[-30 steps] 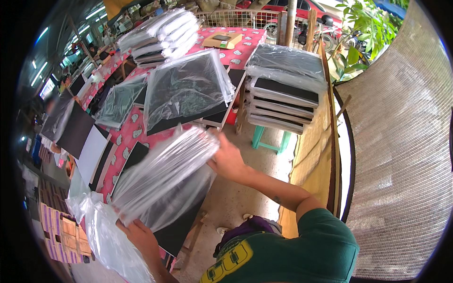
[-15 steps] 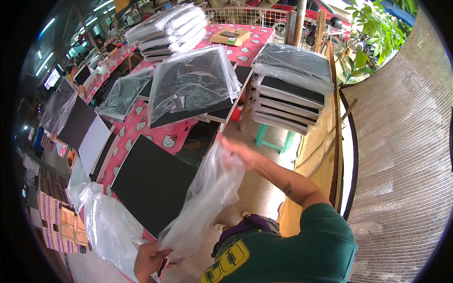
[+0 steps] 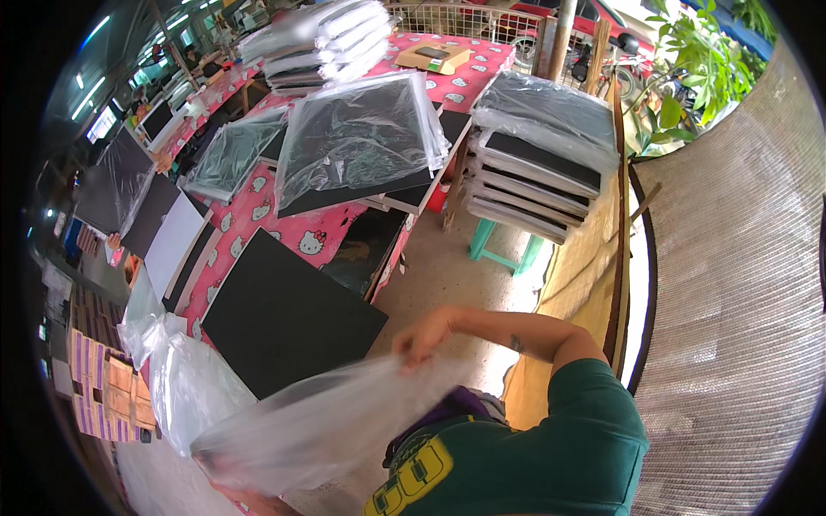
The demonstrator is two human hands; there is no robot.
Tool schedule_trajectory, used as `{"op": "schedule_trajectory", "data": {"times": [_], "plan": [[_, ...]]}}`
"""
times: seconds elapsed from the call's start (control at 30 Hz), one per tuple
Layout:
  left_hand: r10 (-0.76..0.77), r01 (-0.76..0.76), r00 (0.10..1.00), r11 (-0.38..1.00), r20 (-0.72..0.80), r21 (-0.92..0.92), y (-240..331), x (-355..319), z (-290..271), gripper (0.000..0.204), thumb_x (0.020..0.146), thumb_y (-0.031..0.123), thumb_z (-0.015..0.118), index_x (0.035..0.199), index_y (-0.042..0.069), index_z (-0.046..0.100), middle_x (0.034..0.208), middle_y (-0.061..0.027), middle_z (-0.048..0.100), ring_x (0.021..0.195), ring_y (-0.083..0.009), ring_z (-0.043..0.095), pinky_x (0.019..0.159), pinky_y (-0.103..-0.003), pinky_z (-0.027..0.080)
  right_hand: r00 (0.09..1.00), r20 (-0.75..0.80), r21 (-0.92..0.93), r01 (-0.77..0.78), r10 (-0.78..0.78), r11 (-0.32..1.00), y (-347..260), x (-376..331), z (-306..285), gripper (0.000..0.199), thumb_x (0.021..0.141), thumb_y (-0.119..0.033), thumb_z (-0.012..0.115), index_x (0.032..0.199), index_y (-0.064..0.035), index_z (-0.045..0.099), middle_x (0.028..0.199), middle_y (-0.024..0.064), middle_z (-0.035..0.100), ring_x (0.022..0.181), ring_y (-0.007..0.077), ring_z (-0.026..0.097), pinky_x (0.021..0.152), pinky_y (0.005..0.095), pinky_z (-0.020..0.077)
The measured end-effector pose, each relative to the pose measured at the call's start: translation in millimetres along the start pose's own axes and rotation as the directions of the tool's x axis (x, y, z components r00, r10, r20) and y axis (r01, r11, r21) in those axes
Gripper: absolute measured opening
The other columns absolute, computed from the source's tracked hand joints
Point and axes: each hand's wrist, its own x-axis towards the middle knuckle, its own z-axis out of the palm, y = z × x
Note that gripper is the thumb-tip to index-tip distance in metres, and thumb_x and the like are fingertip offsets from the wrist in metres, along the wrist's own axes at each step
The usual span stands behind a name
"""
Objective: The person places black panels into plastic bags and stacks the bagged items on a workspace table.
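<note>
From the head view, the right hand (image 3: 423, 335) is curled with its fingers pinched on the upper edge of a clear plastic bag (image 3: 327, 421), which stretches, blurred, from that hand down toward the lower left. The left hand (image 3: 245, 492) shows only as a sliver under the bag's lower end (mostly hidden by the plastic), so I cannot tell how its fingers are set, though it touches the bag there.

Just beyond the bag a bare black board (image 3: 288, 322) lies flat on the table's pink patterned cloth (image 3: 297, 236), near the table edge. A loose heap of more clear bags (image 3: 176, 378) sits at the board's left. Farther up the table lies a black board wrapped in plastic (image 3: 357, 142), tilted over other boards. To the right, apart from the table, a stack of wrapped boards (image 3: 533, 159) rests on a green stool (image 3: 503, 241). White wrapped bundles (image 3: 318, 39) are piled at the far end.
</note>
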Motion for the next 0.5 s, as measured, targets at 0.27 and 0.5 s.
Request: {"op": "schedule_trajectory", "data": {"times": [0.27, 0.5], "plan": [[-0.655, 0.724, 0.645, 0.689, 0.395, -0.039, -51.0, -27.4, -52.0, 0.047, 0.084, 0.026, 0.063, 0.124, 0.005, 0.052, 0.094, -0.0085, 0.064, 0.091, -0.0241, 0.062, 0.080, -0.037, 0.051, 0.997, -0.076, 0.401, 0.053, -0.024, 0.915, -5.3, -5.8, 32.2, 0.044, 0.083, -0.040, 0.066, 0.106, -0.0024, 0.063, 0.084, 0.0037, 0.063, 0.075, 0.0124, 0.056, 0.071, 0.0295, 0.0474], [-0.796, 0.621, 0.552, 0.194, 0.248, -0.760, -92.8, -103.9, -67.8, 0.035, 0.086, 0.019, 0.059, 0.118, 0.006, 0.053, 0.102, -0.0080, 0.062, 0.098, -0.0236, 0.059, 0.083, -0.041, 0.051, 0.975, -0.193, 0.674, 0.210, -0.105, 0.708, 27.6, 3.5, 30.8, 0.036, 0.082, -0.019, 0.066, 0.111, -0.0005, 0.057, 0.089, 0.0071, 0.061, 0.087, 0.0185, 0.061, 0.079, 0.0326, 0.0483]]}}
